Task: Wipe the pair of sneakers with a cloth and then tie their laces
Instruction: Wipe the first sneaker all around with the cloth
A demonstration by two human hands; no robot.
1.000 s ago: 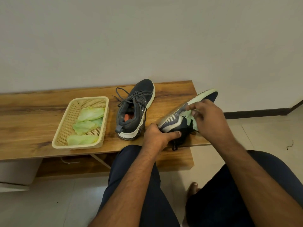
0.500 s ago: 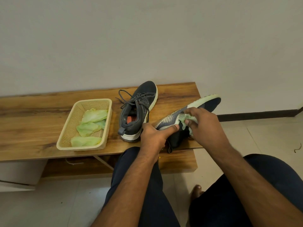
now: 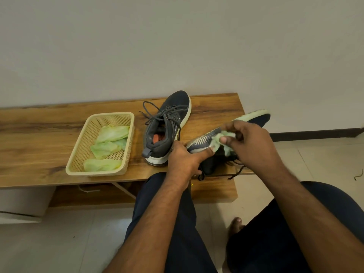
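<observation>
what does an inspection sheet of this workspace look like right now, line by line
surface: wooden bench, against the wall.
job's things: one sneaker upright on the bench, laces loose; other sneaker tilted on its side; green cloth against it.
clutter: basket holding spare cloths.
grippers: left hand grips the tilted sneaker; right hand pinches the green cloth.
cables: nothing seen.
surroundings: plain wall, tiled floor.

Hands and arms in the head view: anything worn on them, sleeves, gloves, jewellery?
Nothing worn. The left hand and right hand are bare, with no gloves, rings or watch showing. Both forearms are bare up to the frame edge, no sleeve in view. Legs below wear dark navy trousers.
</observation>
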